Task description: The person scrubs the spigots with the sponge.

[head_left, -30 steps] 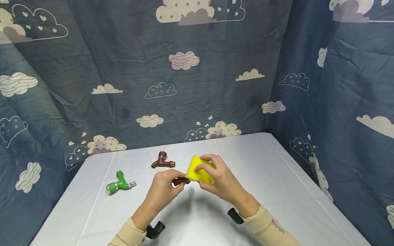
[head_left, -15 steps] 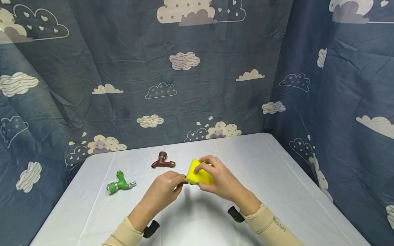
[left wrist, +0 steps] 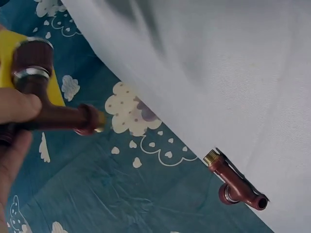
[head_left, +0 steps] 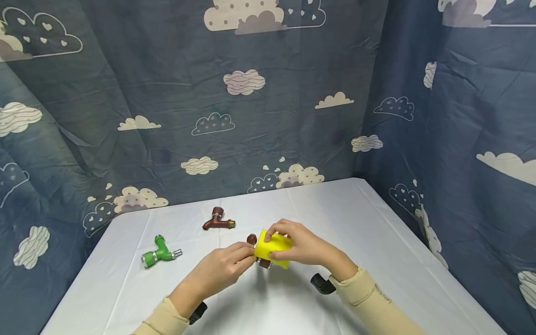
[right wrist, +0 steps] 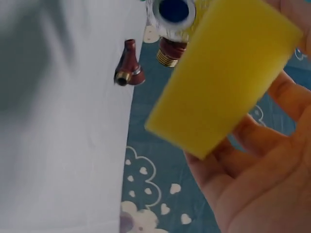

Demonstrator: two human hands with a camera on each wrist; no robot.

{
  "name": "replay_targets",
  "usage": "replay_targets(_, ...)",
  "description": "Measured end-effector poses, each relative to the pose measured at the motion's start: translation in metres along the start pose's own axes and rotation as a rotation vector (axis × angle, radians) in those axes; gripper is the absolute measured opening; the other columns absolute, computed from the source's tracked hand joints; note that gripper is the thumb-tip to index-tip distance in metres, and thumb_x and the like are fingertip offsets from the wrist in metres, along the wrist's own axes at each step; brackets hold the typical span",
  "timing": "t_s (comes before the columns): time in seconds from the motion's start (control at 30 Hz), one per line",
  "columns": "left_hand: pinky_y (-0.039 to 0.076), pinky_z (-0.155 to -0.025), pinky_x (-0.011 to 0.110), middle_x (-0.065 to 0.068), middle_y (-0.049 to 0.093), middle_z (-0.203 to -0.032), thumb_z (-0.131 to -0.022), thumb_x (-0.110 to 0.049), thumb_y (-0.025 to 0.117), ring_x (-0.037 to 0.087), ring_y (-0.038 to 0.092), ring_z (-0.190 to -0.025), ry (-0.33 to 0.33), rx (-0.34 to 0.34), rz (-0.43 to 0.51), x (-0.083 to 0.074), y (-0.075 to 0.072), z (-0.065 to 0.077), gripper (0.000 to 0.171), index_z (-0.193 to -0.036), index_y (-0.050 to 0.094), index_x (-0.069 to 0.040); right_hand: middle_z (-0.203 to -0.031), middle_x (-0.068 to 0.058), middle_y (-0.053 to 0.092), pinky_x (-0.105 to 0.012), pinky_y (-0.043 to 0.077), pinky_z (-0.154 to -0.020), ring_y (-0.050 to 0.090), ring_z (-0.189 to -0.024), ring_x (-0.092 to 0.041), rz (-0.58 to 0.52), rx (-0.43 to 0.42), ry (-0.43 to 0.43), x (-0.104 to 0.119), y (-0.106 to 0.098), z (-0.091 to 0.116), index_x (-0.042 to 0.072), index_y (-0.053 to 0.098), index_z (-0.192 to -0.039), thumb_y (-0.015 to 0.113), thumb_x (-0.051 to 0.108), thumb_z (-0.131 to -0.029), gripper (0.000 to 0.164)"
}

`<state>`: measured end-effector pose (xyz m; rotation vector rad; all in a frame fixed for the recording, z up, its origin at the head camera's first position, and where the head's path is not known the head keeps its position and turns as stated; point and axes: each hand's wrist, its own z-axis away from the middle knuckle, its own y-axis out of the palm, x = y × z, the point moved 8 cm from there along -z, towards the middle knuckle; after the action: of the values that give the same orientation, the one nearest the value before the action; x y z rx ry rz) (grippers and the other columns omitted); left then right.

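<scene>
Between finger and thumb my left hand [head_left: 222, 267] pinches a dark brown-red faucet [left wrist: 58, 116] with a brass threaded end, held above the table. A yellow sponge [head_left: 273, 247] is gripped in my right hand [head_left: 307, 244], fingers on top and thumb below. In the head view the sponge overlaps the held faucet and hides its middle. The right wrist view shows the sponge's broad face [right wrist: 223, 73] beside the faucet's round silver-rimmed end [right wrist: 172, 14].
Another brown-red faucet [head_left: 218, 219] lies behind the hands on the white table [head_left: 335, 223]. Further left lies a green faucet [head_left: 160, 252] with a silver nozzle. A dark blue cloud-patterned curtain [head_left: 167, 83] stands around the table's back and sides.
The left hand has turned the faucet, so its ends now show above and below the sponge. Both hands have come slightly lower, and the sponge has tilted.
</scene>
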<state>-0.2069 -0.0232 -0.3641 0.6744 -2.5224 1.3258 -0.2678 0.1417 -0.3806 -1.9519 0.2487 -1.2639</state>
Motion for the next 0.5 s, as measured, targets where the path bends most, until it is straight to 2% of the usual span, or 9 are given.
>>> replay_targets(0.07,0.064,-0.090,0.019,0.001,0.078,-0.109,-0.116,-0.006,0.034,0.013,0.075,-0.105,0.025,-0.035,0.036,-0.001,-0.006,0.000,0.047,-0.102,0.079,-0.009,-0.118,0.003,0.069,-0.032,0.055,-0.091,0.061,-0.106,-0.019,-0.067,0.042,0.024,-0.004,0.001,0.001,0.023,0.070,-0.111,0.083,0.024,-0.091,0.024)
replay_targets(0.1,0.064,-0.091,0.020,0.002,0.078,-0.110,-0.116,-0.007,0.034,0.014,0.075,-0.105,0.030,-0.052,0.068,-0.002,-0.009,0.000,0.047,-0.103,0.079,-0.008,-0.119,0.002,0.070,-0.034,0.055,-0.092,0.062,-0.106,-0.020,-0.103,0.062,0.033,-0.005,0.001,0.001,0.022,0.070,-0.112,0.082,0.025,-0.091,0.024)
replay_targets(0.23,0.063,-0.096,0.022,0.004,0.080,-0.110,-0.112,-0.008,0.051,0.017,0.077,-0.105,0.017,-0.109,0.211,0.000,-0.020,-0.002,0.030,-0.105,0.080,-0.006,-0.120,-0.002,0.072,-0.037,0.056,-0.094,0.065,-0.105,-0.023,-0.233,0.121,0.043,-0.005,0.001,0.003,0.018,0.070,-0.114,0.079,0.025,-0.094,0.023)
replay_targets(0.37,0.063,-0.098,0.023,0.003,0.080,-0.110,-0.101,-0.003,0.071,0.016,0.077,-0.106,-0.004,-0.136,0.347,0.001,-0.028,-0.004,0.011,-0.106,0.080,-0.006,-0.120,-0.006,0.071,-0.034,0.060,-0.091,0.067,-0.105,-0.025,-0.327,0.180,0.041,-0.004,0.002,0.005,0.013,0.070,-0.116,0.077,0.020,-0.096,0.023)
replay_targets(0.5,0.063,-0.098,0.022,0.003,0.079,-0.109,-0.088,0.005,0.083,0.015,0.078,-0.105,0.010,-0.179,0.476,-0.002,-0.034,-0.006,0.023,-0.108,0.080,-0.006,-0.119,-0.007,0.072,-0.030,0.062,-0.085,0.071,-0.105,-0.025,-0.415,0.287,0.031,-0.005,0.008,0.010,0.008,0.069,-0.117,0.077,0.015,-0.096,0.024)
